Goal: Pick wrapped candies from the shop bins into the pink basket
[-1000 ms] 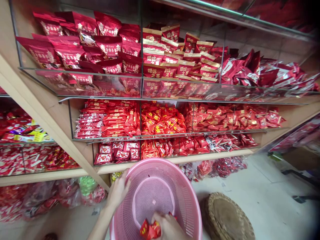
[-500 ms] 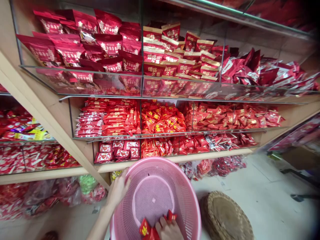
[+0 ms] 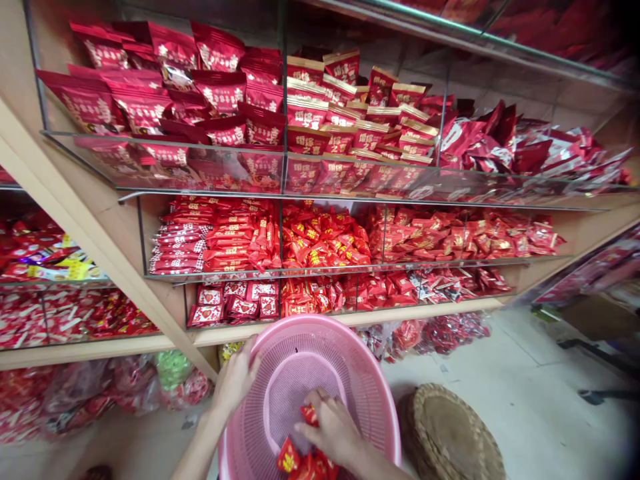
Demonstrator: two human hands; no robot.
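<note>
A pink mesh plastic basket (image 3: 385, 400) is in front of me, below the shelves. My left hand (image 3: 235, 379) grips its left rim, fingers hooked over the edge. Inside the basket, my right hand (image 3: 330, 423) reaches in from the lower right. Its thumb and curled fingers close around a red candy packet (image 3: 309, 415), partly hidden by the hand. Below that hand, several red candy packets with yellow print (image 3: 289, 457) lie at the near side of the basket, partly covered by the wrist.
Glass-fronted shelves (image 3: 215, 275) hold red packaged sweets in divided bins. A wooden upright (image 3: 100, 233) stands left. Plastic bags of sweets (image 3: 133, 387) lie beneath the shelves. A round woven stool-like object (image 3: 455, 433) stands on the floor right of the basket.
My right hand has moved up and toward the basket's middle with a red candy packet. More packets now show near its wrist. My left hand keeps its place on the rim.
</note>
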